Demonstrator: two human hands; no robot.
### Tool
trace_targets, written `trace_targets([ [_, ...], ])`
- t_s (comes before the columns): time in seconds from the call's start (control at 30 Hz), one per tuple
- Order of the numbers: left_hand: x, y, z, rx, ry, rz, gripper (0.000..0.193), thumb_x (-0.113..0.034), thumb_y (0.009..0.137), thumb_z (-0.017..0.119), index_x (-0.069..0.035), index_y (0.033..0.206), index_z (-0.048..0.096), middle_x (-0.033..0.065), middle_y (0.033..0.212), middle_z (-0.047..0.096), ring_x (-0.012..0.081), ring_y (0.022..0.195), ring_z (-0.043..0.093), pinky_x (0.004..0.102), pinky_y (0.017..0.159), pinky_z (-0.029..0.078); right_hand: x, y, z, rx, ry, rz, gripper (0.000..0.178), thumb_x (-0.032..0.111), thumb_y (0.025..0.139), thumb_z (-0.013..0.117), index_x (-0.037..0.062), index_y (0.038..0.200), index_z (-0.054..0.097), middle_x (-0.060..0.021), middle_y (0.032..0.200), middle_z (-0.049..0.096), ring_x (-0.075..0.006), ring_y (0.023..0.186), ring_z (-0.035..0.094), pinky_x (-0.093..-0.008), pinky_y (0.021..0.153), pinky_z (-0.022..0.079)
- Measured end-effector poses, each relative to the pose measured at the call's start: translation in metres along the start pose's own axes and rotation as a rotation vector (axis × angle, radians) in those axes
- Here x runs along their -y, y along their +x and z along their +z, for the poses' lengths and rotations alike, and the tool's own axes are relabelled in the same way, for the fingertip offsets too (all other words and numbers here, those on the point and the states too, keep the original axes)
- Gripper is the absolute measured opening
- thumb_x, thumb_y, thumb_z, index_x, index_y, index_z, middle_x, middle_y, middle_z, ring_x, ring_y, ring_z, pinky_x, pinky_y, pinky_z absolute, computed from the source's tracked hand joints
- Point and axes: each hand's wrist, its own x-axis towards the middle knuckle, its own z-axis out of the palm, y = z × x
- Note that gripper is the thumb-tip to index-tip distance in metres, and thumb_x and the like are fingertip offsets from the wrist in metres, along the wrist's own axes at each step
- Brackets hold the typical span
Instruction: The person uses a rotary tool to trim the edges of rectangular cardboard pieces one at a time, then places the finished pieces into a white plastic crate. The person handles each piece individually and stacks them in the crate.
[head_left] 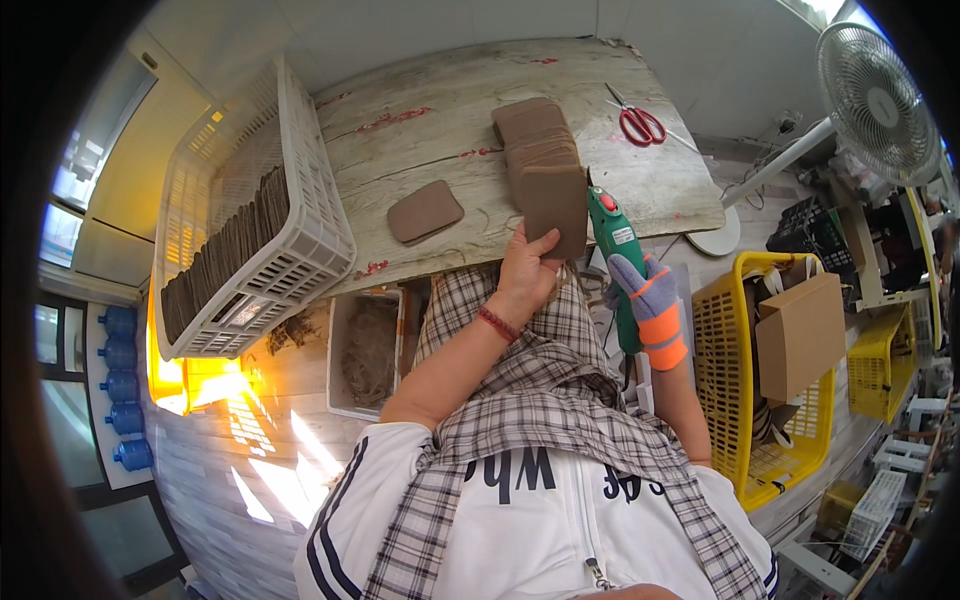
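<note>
The bare left hand [527, 262] grips the near end of a brown, flat, round-cornered piece [555, 200], thumb on top, at the near edge of the pale wood-patterned table [450, 85]. A fanned stack of similar brown pieces [535, 125] lies just beyond it. The right hand [648, 305], in a grey-and-orange glove, is closed around a green handheld tool with a red button [612, 235]; its head is just beside the piece's right edge, contact unclear. The tool carries a white label [623, 236] with print too small to read. Large dark lettering [527, 474] crosses the white jacket [500, 545], partly covered by the checked apron [540, 410]. Red-handled metal scissors [642, 127] lie far right on the table.
</note>
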Motion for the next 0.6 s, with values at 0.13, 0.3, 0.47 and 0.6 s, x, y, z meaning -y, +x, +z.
trace_targets([
  [0.13,-0.017,0.004,-0.022,0.055,0.165,0.007,0.038,0.006,0.084,0.055,-0.006,0.12,0.051,0.0085,0.113,0.06,0.022,0.102,0.06,0.0373,0.087,0.052,0.0,-0.003,-0.015,0.046,-0.097,0.018,0.029,0.025,0.083,0.069,0.0014,0.095,0.058,-0.0031,0.063,0.059,-0.0094,0.048,0.054,-0.0223,0.045,0.042],
  [0.3,-0.064,0.006,-0.037,0.126,0.464,-0.027,0.041,0.008,0.083,0.057,-0.003,0.122,0.053,0.0072,0.109,0.063,0.0162,0.096,0.062,0.0314,0.08,0.054,0.005,-0.013,-0.027,0.131,-0.156,0.075,0.034,0.025,0.08,0.072,0.0008,0.1,0.06,-0.0006,0.066,0.059,-0.0065,0.05,0.053,-0.0214,0.047,0.042],
  [0.47,-0.095,0.006,-0.039,0.148,0.736,-0.147,0.043,0.008,0.08,0.059,-0.001,0.122,0.054,0.006,0.107,0.064,0.0132,0.092,0.062,0.0266,0.08,0.052,-0.003,-0.017,-0.03,0.201,-0.304,0.089,0.038,0.027,0.077,0.075,0.0005,0.101,0.06,-0.0009,0.067,0.06,-0.0049,0.053,0.053,-0.02,0.047,0.042],
  [0.6,-0.097,0.002,-0.046,0.156,0.774,-0.25,0.042,0.007,0.079,0.059,0.0,0.12,0.055,0.005,0.105,0.064,0.0111,0.089,0.061,0.0258,0.079,0.051,-0.007,-0.018,-0.019,0.18,-0.268,0.077,0.039,0.027,0.077,0.075,-0.0001,0.1,0.06,-0.0015,0.066,0.06,-0.0048,0.053,0.053,-0.0202,0.046,0.042],
])
